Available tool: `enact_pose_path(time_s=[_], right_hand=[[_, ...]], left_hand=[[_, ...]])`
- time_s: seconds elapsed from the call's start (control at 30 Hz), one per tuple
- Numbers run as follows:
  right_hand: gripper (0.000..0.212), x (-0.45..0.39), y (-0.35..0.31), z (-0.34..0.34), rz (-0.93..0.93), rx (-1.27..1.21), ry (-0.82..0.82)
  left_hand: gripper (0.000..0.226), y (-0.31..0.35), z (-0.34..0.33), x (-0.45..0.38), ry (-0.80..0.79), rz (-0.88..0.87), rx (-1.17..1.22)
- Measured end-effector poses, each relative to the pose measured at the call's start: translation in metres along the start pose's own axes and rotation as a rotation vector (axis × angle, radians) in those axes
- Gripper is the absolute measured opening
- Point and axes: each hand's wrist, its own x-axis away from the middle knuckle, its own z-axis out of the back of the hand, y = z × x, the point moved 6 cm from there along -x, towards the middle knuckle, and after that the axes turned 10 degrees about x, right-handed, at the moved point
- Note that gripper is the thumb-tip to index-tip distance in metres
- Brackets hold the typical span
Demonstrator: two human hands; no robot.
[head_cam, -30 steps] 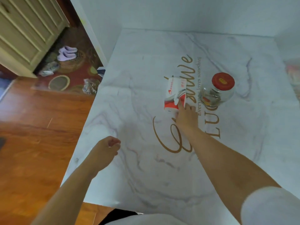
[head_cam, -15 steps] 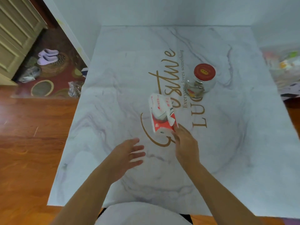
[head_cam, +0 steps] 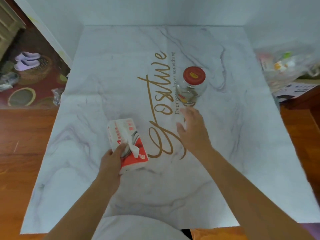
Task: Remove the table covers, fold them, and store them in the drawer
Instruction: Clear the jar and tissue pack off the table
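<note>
A white marble-patterned table cover [head_cam: 103, 104] with gold lettering lies flat over the whole table. My left hand [head_cam: 110, 161] grips the near end of a red and white tissue pack [head_cam: 127, 141], which sits left of the lettering. My right hand [head_cam: 192, 130] hovers open over the cover, fingers spread, just short of a glass jar with a red lid [head_cam: 192, 85]. The jar stands upright on the cover beyond my right hand.
The table stands in a corner, with white walls behind and to the left. A pile of plastic bags and papers [head_cam: 285, 70] lies at the right edge. Wooden floor, a patterned rug and purple slippers [head_cam: 27, 60] are on the left.
The tissue pack passed from my right hand to my left and moved toward me and left. My right hand let go and moved forward to the jar.
</note>
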Motion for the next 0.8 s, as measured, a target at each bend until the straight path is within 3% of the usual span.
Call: enact_pose_path(time_s=[0.1,0.2,0.3,0.47,0.67,0.8], right_hand=[[0.068,-0.101,0.006,0.036,-0.110,0.181,0.070],[0.090,-0.170,0.017,0.039,-0.243,0.344,-0.170],[0.088,-0.196,0.025,0.028,-0.321,0.432,-0.339],[0.080,-0.205,0.013,0.036,-0.355,0.533,-0.404],[0.089,-0.189,0.026,0.032,-0.394,0.402,-0.278],[0.084,-0.145,0.030,0.033,-0.385,0.301,-0.093]], left_hand=[[0.029,0.010,0.008,0.001,0.013,-0.002,0.043],[0.024,0.014,0.014,0.004,0.021,-0.017,0.073],[0.024,0.016,0.021,0.006,0.030,-0.031,0.080],[0.030,0.019,0.034,0.005,0.039,-0.033,0.102],[0.023,0.023,0.042,0.008,0.029,-0.034,0.112],[0.021,0.022,0.046,0.009,0.020,-0.020,0.113]])
